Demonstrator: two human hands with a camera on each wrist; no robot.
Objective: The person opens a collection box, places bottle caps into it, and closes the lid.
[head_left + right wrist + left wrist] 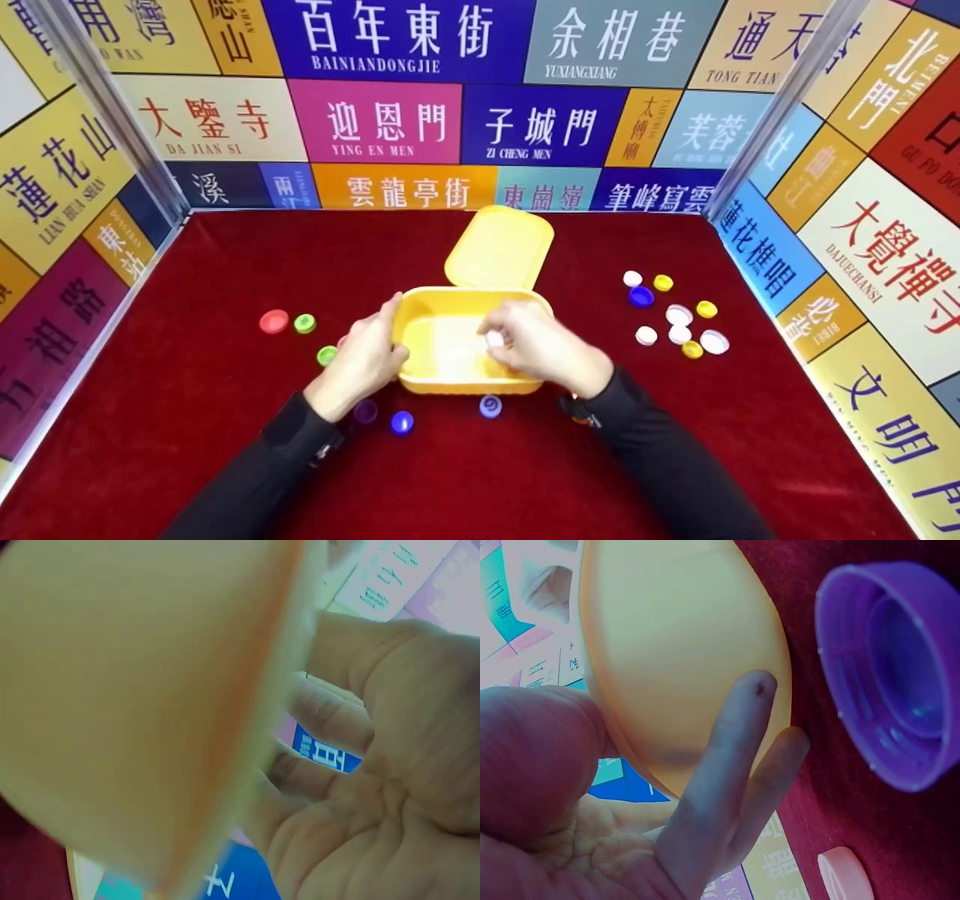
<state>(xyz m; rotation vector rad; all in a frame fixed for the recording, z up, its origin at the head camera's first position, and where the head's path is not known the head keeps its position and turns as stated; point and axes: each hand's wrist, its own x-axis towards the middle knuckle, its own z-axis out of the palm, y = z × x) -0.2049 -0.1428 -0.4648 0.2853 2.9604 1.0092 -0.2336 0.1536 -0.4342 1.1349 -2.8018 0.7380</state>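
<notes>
A yellow plastic container [472, 386] stands on the red cloth. My left hand [365, 351] grips its left end, and the left wrist view has the fingers [731, 742] against the outer wall with the thumb at the rim. Over the container's right part, my right hand [536, 341] pinches a white bottle cap [494, 340]. In the right wrist view the container wall [127, 705] hides the fingertips of the right hand [360, 765]. Near the left hand lie a purple cap [889, 675], a pink cap [846, 875] and a green cap [327, 355].
Behind the container lies a yellow lid [501, 244]. White and yellow caps, with one blue cap [641, 297], are scattered at the right. A red cap [274, 321] lies left. In front are a blue cap [402, 422] and a bluish cap [490, 406]. Printed panels [375, 124] enclose the table.
</notes>
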